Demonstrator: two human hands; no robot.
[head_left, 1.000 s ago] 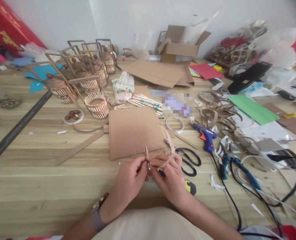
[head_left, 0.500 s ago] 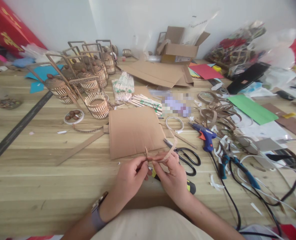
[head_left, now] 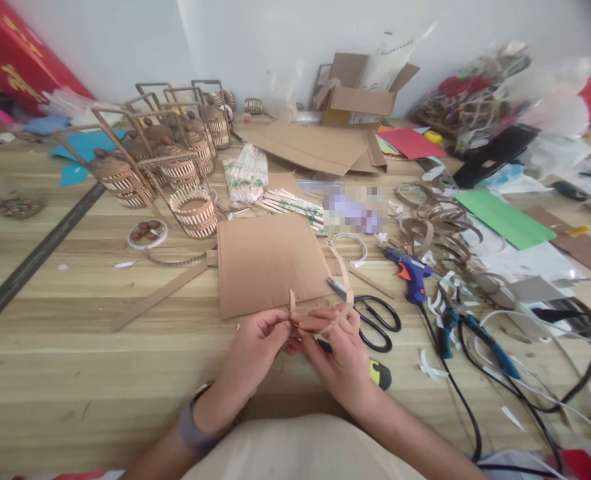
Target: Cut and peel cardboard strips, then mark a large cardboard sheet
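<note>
My left hand (head_left: 260,350) pinches the short end of a thin brown strip (head_left: 346,270), which looks like cardboard. Close beside it, my right hand (head_left: 338,350) is closed on the same strip, whose long free part curls up past the fingers. The exact grip between the fingertips is partly hidden. Just beyond both hands lies a flat cardboard sheet (head_left: 270,263). Black-handled scissors (head_left: 378,320) rest to the right of my right hand. A yellow and black tool handle (head_left: 380,375) shows partly from under that hand.
Small slatted baskets with handles (head_left: 175,167) stand at back left, near a dish of brown balls (head_left: 148,233). To the right lie a blue glue gun (head_left: 415,273), pliers (head_left: 490,343), curled brown strips (head_left: 430,227) and cables. An opened carton (head_left: 360,103) stands against the wall.
The strip's free part has swung upward and away from me, over the sheet's right edge. Both hands have shifted slightly, and my left wrist has turned.
</note>
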